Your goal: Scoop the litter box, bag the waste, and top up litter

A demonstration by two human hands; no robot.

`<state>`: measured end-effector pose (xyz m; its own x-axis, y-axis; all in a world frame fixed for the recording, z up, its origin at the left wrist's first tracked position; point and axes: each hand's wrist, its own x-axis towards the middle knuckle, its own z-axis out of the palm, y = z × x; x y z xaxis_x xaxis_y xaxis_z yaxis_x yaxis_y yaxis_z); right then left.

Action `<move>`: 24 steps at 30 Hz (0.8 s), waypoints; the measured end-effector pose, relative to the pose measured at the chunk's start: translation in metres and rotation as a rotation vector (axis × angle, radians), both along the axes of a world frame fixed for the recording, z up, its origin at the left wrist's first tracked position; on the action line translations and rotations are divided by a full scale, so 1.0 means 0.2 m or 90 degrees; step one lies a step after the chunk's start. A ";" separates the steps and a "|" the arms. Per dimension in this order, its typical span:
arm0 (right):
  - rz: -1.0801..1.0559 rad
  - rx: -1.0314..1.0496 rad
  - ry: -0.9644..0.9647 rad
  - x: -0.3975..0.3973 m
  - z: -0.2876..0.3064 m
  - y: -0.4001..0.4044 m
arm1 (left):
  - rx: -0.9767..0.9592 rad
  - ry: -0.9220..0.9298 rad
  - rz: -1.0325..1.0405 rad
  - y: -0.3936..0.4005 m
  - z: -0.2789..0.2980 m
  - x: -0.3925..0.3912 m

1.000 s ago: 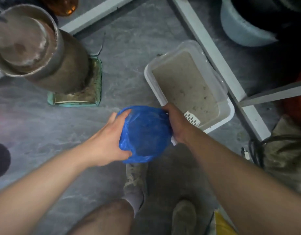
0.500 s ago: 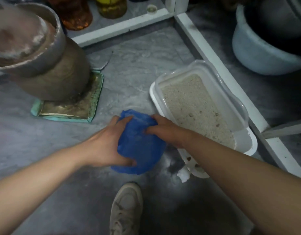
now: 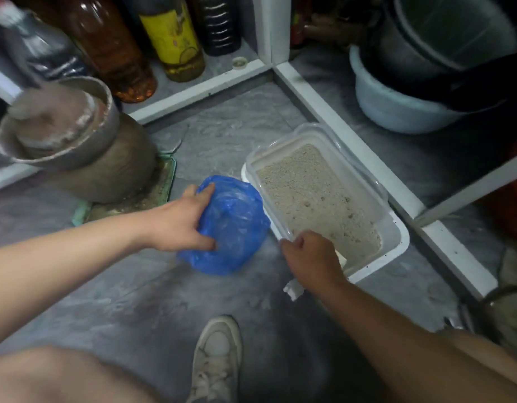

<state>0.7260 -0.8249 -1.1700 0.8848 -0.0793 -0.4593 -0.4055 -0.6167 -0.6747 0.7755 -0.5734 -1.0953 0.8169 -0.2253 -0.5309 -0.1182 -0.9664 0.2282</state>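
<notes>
Right hand (image 3: 311, 257) left blue bag (image 3: 234, 225).

Single head view, worn on the person's head, looking steeply down and forward at the floor (image 3: 135, 301) from close, about crouch height. Wide-angle, edges bent. Both forearms enter from the bottom corners; a knee and one shoe (image 3: 216, 359) sit at the bottom edge. Shelf frame (image 3: 353, 135) crosses top right.
</notes>
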 end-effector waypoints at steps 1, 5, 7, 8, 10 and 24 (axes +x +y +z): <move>-0.010 -0.014 0.050 -0.05 -0.02 -0.02 | 0.021 0.001 0.009 -0.02 0.03 0.01; -0.010 -0.093 0.150 -0.20 -0.08 -0.08 | 0.090 -0.002 0.046 -0.12 0.11 0.00; 0.011 -0.109 0.185 -0.24 -0.07 -0.12 | 0.105 0.001 0.047 -0.17 0.14 -0.02; 0.005 -0.094 0.208 -0.25 -0.05 -0.13 | 0.106 0.002 0.044 -0.19 0.15 -0.03; -0.088 0.011 0.277 -0.26 -0.08 -0.13 | 0.106 0.005 0.038 -0.24 0.15 -0.04; -0.550 0.524 0.432 -0.19 -0.32 -0.01 | 0.102 0.060 0.072 -0.36 -0.08 -0.09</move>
<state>0.6880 -0.8270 -1.2345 0.2785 0.0181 -0.9603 -0.8466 0.4768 -0.2365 0.7585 -0.6448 -1.1110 0.7769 -0.0418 -0.6282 0.0072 -0.9971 0.0754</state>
